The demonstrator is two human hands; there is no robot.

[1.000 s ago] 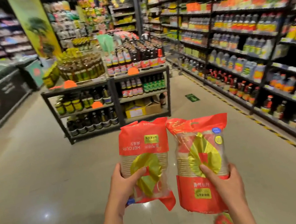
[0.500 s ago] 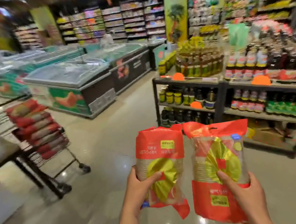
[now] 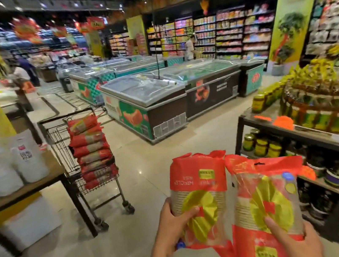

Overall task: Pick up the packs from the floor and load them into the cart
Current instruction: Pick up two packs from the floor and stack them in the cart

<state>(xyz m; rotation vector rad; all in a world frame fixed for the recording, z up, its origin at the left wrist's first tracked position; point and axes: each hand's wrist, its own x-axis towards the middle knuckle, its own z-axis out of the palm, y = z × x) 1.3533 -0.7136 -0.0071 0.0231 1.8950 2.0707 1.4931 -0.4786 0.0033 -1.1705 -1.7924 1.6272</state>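
Observation:
I hold two red packs with clear windows and gold discs, upright and side by side in front of me. My left hand (image 3: 175,227) grips the left pack (image 3: 199,197) by its lower edge. My right hand (image 3: 297,239) grips the right pack (image 3: 267,204) from below. A black wire cart (image 3: 61,136) stands to the left on the floor, some way ahead of my hands. A tall stack of red packs (image 3: 92,149) fills its right end.
A wooden table (image 3: 29,188) with white bags stands left of the cart. Chest freezers (image 3: 160,103) sit ahead in the middle. A dark shelf unit (image 3: 311,132) with jars and bottles is close on my right. People stand far back.
The view has swung further left. The cart has come from the left edge toward the middle and looks nearer. Both packs stay in my hands as before.

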